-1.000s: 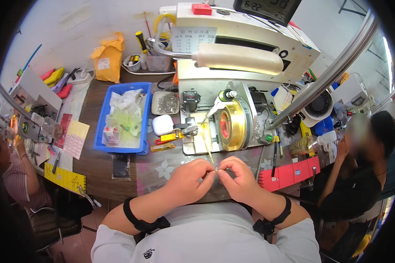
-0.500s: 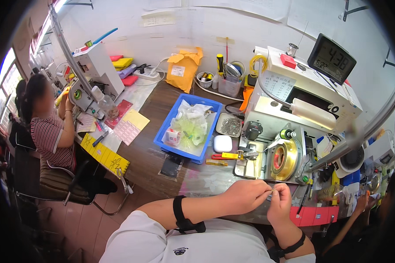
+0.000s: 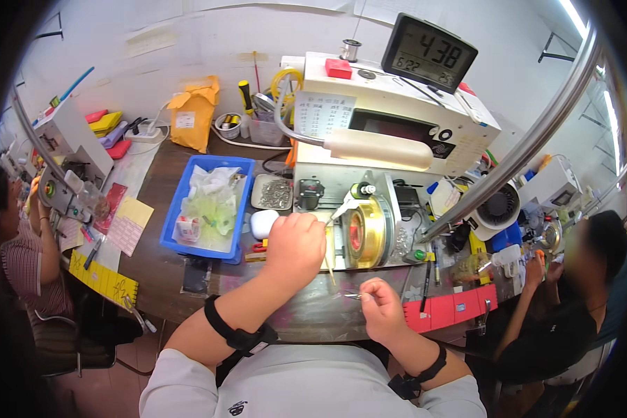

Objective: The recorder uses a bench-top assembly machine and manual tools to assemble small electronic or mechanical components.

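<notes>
My left hand (image 3: 297, 251) is raised over the bench at the front of the white machine (image 3: 397, 136), just left of the gold spool (image 3: 364, 234). Its fingers are curled away from view, and whatever they hold is hidden. Lower and to the right, my right hand (image 3: 382, 310) pinches a slim silver metal piece (image 3: 352, 296), too small to name exactly, whose end sticks out to the left. A thin yellowish strip (image 3: 331, 268) stands upright between the two hands, beside the spool.
A blue tray (image 3: 247, 174) with clear bags lies left, beside a dish of small metal parts (image 3: 272, 192) and a white rounded case (image 3: 264, 224). A lamp (image 3: 380, 148) overhangs the spool. Metal poles (image 3: 515, 171) slant past the machine. People sit at both sides.
My hands were together at a tiny thing and are now apart. The left went up toward the machine; the right holds a silver piece. The view has turned right.
</notes>
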Available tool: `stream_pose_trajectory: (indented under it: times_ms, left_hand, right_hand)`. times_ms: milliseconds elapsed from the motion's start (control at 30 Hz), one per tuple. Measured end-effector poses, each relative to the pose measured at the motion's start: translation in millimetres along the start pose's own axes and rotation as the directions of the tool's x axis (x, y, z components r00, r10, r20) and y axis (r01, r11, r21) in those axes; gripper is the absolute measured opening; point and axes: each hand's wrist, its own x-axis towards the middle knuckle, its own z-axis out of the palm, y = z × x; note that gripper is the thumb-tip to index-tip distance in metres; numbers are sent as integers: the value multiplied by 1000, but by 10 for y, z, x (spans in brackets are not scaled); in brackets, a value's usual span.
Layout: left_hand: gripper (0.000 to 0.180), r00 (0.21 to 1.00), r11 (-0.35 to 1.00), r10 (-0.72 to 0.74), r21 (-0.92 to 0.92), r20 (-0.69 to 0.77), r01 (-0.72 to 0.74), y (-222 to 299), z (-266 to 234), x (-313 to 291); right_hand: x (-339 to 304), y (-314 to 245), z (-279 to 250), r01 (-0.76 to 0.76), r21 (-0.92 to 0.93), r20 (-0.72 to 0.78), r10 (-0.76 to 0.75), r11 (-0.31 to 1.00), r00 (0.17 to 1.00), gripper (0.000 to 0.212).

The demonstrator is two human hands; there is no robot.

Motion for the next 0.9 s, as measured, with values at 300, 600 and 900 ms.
stream_pose_trajectory:
  times_ms: [300, 600, 900]
  left_hand:
    - [8, 971, 989, 41, 127, 234, -73, 28, -466, -56]
    - [6, 967, 900, 214, -412, 139, -140, -169, -296, 100]
    - [9, 907, 864, 345, -460, 243, -205, -183, -184, 137]
  right_hand:
    - [24, -49, -29, -22, -2, 88, 22, 1000, 996, 6]
    - [149, -239, 49, 53, -96, 153, -38, 994, 987, 5]
    - [134, -305, 29, 34, -50, 175, -25, 998, 984, 5]
